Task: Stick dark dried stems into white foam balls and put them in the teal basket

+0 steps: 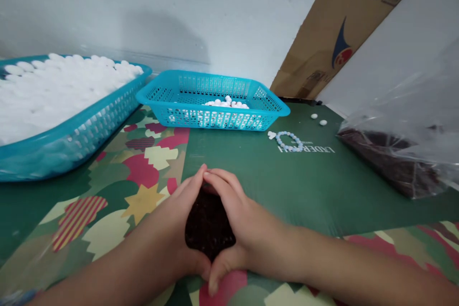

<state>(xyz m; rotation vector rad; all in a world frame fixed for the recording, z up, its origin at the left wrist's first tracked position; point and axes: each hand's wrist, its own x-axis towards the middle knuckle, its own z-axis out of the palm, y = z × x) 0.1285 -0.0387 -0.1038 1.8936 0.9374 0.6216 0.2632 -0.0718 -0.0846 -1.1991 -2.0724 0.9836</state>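
A dark brown, slightly shiny lump [210, 224] rests on the patterned sheet in front of me; I cannot tell its exact material. My left hand [184, 215] is wrapped around its left side. On the opposite side, my right hand [240, 222] curves against it. The fingertips of both hands meet at the far side, and the thumbs touch or nearly touch at the near side. The palms hide the lump's flanks.
A blue basket [215, 122] with some white balls stands at the back. Left of it, a larger blue basket [107, 114] is heaped with white balls. A bead bracelet [289, 142] lies mid-right, near two loose white balls [319, 119]. A clear bag [401, 162] holds dark brown material.
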